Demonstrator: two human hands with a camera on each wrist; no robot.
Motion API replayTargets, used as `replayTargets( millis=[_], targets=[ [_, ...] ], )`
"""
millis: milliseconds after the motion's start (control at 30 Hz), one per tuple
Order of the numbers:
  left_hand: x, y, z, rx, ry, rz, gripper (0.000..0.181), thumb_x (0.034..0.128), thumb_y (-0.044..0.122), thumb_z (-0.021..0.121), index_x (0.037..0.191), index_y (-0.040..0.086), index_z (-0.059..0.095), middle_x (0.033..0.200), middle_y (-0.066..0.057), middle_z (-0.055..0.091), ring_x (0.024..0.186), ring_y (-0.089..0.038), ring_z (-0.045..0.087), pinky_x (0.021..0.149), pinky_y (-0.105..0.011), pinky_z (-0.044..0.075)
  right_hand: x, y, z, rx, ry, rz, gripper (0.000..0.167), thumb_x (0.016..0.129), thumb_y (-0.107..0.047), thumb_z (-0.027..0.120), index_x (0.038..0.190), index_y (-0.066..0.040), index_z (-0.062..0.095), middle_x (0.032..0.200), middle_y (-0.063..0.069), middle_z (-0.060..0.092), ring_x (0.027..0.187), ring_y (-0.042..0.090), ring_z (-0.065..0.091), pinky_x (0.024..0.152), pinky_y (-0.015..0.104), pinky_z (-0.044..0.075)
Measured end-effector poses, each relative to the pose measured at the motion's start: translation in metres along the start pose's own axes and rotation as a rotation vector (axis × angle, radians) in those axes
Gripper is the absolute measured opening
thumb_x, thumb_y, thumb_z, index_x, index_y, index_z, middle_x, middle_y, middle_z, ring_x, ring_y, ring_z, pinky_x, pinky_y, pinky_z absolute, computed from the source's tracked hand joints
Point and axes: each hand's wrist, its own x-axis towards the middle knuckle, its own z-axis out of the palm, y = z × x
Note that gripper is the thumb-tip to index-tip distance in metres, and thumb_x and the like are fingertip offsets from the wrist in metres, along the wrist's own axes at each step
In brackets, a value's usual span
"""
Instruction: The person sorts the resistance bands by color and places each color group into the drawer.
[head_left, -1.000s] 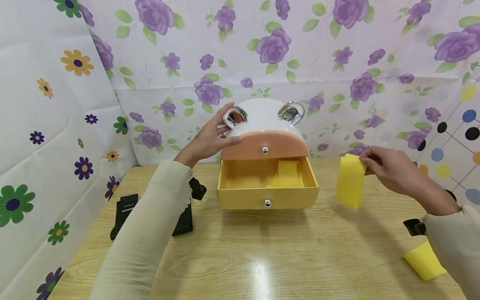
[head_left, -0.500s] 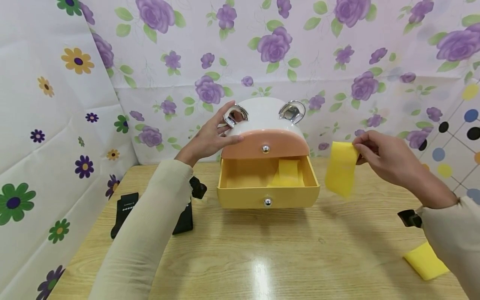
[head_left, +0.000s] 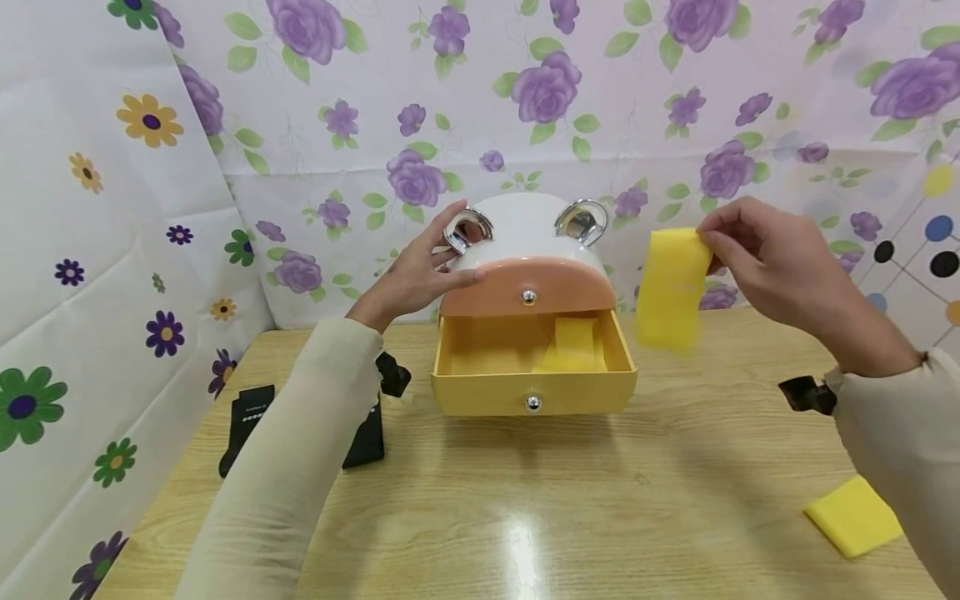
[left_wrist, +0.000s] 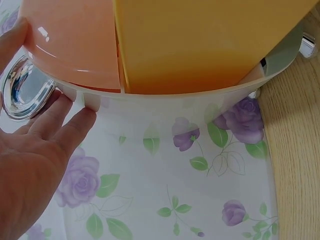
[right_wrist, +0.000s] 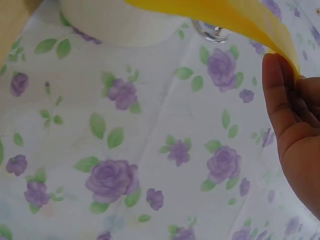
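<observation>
Pinching yellow strip (head_left: 672, 287) by top corner in right hand (head_left: 783, 260), hung long axis near upright, right of yellow drawer (head_left: 480, 395), apart. Touching orange front (head_left: 517, 283) above yellow drawer with left hand (head_left: 411, 273) spread.

Gotta love this palette: white cabinet (head_left: 528, 279) with shiny silver ears (head_left: 581, 223), peach upper drawer (head_left: 570, 292), mustard-yellow lower drawer (head_left: 480, 396), silver knobs (head_left: 533, 403). Sheet (head_left: 670, 292) at 3 o'clock from it is bright yellow, same for the pad (head_left: 853, 517) at 4. Desk (head_left: 585, 500) is pale wood grain. Backdrop (head_left: 495, 87) at 12: purple roses, green leaves on white. The 9-ish wall (head_left: 82, 308) has green, orange and purple daisies. Cream sleeves (head_left: 300, 450).
</observation>
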Motion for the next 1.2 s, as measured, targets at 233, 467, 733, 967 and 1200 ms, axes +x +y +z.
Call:
replayTargets(
  millis=[233,467,733,967,1200],
  targets=[
    [0.0,-0.001,-0.001,0.002,-0.001,0.002,0.095,0.0909,0.022,0.077,0.16,0.039,0.014,0.163,-0.01,0.016,0.143,-0.037,0.035,0.111,-0.042,0.042,0.018,-0.023,0.009,0.081,0.047,-0.096,0.013,0.103,-0.006,0.055,0.11,0.002,0.062,0.099,0.012,0.067,0.073,-0.002,0.06,0.066,0.008,0.049],
    [0.0,-0.002,0.0,-0.008,0.002,0.001,0.095,0.0906,0.022,0.077,0.16,0.039,0.014,0.163,-0.005,0.015,0.143,-0.036,0.035,0.11,-0.041,0.042,0.024,-0.036,0.026,0.15,0.011,-0.165,0.01,0.101,0.0,0.056,0.108,0.003,0.063,0.098,0.01,0.067,0.075,0.003,0.062,0.07,0.01,0.052],
    [0.0,-0.002,0.0,-0.001,0.001,0.008,0.095,0.0907,0.022,0.077,0.16,0.039,0.014,0.163,-0.008,0.015,0.143,-0.037,0.036,0.11,-0.041,0.042,0.016,-0.035,0.051,0.266,-0.095,-0.159,0.01,0.1,0.002,0.056,0.107,0.002,0.064,0.096,0.01,0.067,0.077,0.012,0.064,0.069,0.014,0.053],
    [0.0,-0.001,0.0,-0.002,-0.003,0.025,0.094,0.0912,0.022,0.076,0.16,0.039,0.014,0.162,-0.013,0.016,0.143,-0.037,0.036,0.11,-0.042,0.043,0.01,-0.031,0.069,0.397,-0.159,-0.186,0.009,0.099,0.007,0.055,0.107,0.003,0.057,0.092,0.01,0.065,0.074,0.017,0.065,0.068,0.02,0.057],
    [-0.001,0.0,0.0,0.011,0.001,0.013,0.094,0.0913,0.023,0.076,0.16,0.039,0.014,0.161,-0.014,0.018,0.143,-0.037,0.036,0.11,-0.043,0.043,0.005,-0.031,0.086,0.371,-0.24,-0.154,0.012,0.1,0.002,0.057,0.11,0.0,0.064,0.092,0.008,0.069,0.077,0.024,0.066,0.069,0.022,0.056]
  ],
)
